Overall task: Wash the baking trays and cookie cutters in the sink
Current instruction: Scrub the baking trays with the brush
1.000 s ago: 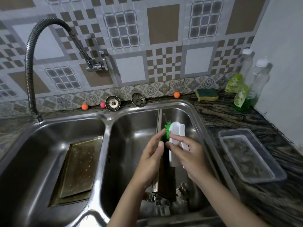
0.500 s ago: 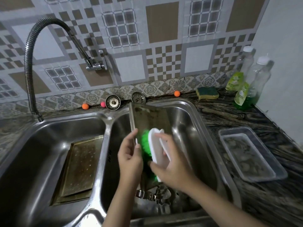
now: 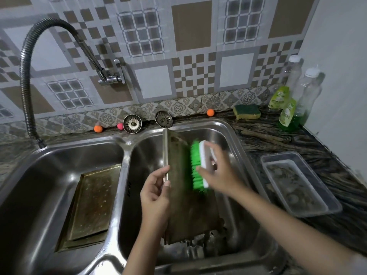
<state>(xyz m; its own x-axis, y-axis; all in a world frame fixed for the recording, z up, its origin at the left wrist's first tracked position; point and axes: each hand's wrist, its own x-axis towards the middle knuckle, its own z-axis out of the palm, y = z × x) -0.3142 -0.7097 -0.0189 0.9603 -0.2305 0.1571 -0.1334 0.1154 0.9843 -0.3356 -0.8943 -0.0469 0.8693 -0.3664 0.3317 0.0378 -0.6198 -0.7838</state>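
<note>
A dark, stained baking tray (image 3: 188, 203) stands tilted on its lower edge in the right sink basin (image 3: 236, 135). My left hand (image 3: 155, 193) grips the tray's left rim. My right hand (image 3: 218, 173) holds a white scrubbing brush (image 3: 200, 165) with green bristles pressed against the tray's upper face. A second, golden perforated tray (image 3: 89, 207) lies flat in the left basin (image 3: 49, 155). Metal cookie cutters (image 3: 198, 245) lie blurred at the bottom of the right basin, partly hidden behind the tray.
A flexible faucet (image 3: 27, 80) arches over the left basin. Two sink strainers (image 3: 132, 124), small orange and pink balls (image 3: 98, 128), a green-yellow sponge (image 3: 246, 111) and soap bottles (image 3: 288, 114) stand along the back. A clear plastic container (image 3: 297, 183) sits on the right counter.
The tray has turned from edge-on to show its broad face. My left hand has shifted onto its left rim, and the brush has moved up and right across the tray.
</note>
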